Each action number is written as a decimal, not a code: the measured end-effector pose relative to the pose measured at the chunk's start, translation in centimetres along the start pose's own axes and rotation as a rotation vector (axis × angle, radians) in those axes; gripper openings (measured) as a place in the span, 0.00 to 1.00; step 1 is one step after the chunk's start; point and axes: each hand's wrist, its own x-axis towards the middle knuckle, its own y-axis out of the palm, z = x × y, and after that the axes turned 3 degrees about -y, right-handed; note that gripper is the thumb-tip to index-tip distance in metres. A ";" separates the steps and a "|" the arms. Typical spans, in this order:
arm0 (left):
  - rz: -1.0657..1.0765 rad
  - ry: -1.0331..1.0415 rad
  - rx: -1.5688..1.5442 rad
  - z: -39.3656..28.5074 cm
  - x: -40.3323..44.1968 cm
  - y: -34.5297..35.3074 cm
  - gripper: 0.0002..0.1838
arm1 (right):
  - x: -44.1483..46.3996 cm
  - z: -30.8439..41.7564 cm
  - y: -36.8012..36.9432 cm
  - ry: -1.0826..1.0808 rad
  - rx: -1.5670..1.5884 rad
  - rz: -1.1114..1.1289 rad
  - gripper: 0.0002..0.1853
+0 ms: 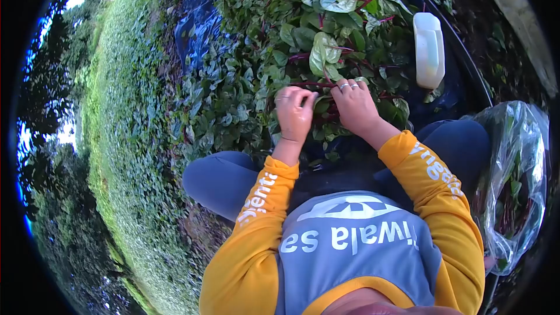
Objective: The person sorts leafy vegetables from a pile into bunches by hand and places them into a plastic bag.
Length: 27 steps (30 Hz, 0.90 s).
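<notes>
My right hand [355, 105], with rings on its fingers, is closed on a dark red stem [313, 84] of leafy greens that look like Malabar spinach. A broad pale-veined leaf [325, 53] stands up just beyond those fingers. To its left, my left hand [294, 114] has thumb and fingers drawn together close under the same stem. What the left fingertips pinch, if anything, is too small to make out. Beneath and beyond both hands spreads a thick heap of red-stemmed greens [251, 52].
A whitish plastic bottle [429, 52] lies right of the heap, by a dark curved edge [461, 41]. A clear plastic bag [516, 181] with greens inside stands by my right knee [455, 140]. Blue plastic sheeting [198, 23] shows at the left, with low green plants [128, 122] beyond.
</notes>
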 end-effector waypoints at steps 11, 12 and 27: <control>0.093 -0.429 -0.257 0.8 -3.6 2.8 0.22 | -1.0 1.3 1.1 -0.151 0.031 -0.008 0.16; 0.134 -0.339 -0.166 0.5 -3.4 2.5 0.22 | -0.9 1.3 0.9 -0.168 0.024 -0.003 0.16; 0.183 -0.099 -0.039 3.3 -2.5 -1.7 0.05 | -0.5 2.8 0.8 -0.173 0.088 0.056 0.22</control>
